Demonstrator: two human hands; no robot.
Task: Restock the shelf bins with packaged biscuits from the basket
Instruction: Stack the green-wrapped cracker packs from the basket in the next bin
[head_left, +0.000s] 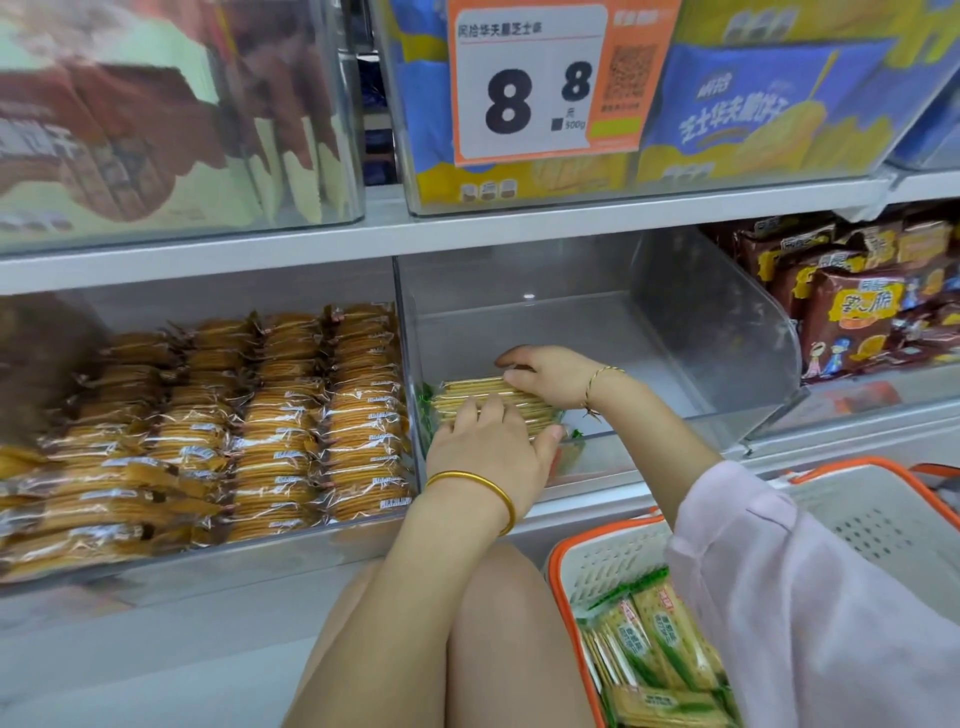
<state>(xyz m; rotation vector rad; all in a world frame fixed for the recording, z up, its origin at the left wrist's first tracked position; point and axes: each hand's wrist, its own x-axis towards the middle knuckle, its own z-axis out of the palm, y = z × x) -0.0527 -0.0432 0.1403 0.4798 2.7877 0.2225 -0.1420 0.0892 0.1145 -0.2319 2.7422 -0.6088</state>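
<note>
We see both hands inside the clear middle bin (701, 322) on the lower shelf, closed around a small stack of biscuit packs (488, 397) with green wrapper ends. The stack lies flat on the bin floor at its near left corner, close against the left wall. The left hand (488, 447), wearing a gold bangle, covers the near side of the stack, its fingers lying over the top and its thumb hooked round the right end. The right hand (545, 379), with a thin bracelet at the wrist, grips the far side with curled fingers. The basket (613, 561), white with an orange rim, sits near and to the right, and more green packs (654, 639) lie in it. The left bin (311, 415) is filled with rows of round golden biscuits.
</note>
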